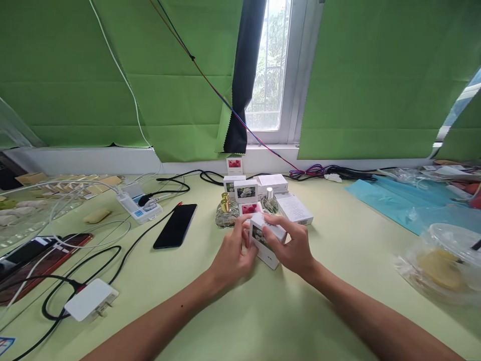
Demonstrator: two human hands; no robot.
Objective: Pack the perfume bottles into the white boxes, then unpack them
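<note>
Between my two hands is a small white box (267,256) with a flower picture on its front, tilted on the table. My left hand (235,250) closes on its left side. On the right, my right hand (293,243) grips its top and front, with the thumb over the picture. Just behind stand glass perfume bottles with gold caps (226,216) and one with a silver cap (269,200). Among them are more white boxes, one with a white-flower picture (246,191) and one lying flat (295,208). The fingers hide part of the held box.
A black phone (175,225) lies to the left, near a white power strip (139,204) and a white charger (91,299) with tangled cables. To the right are blue sheeting (391,200) and a plastic bag with a tub (443,265). Green curtains (376,75) hang behind.
</note>
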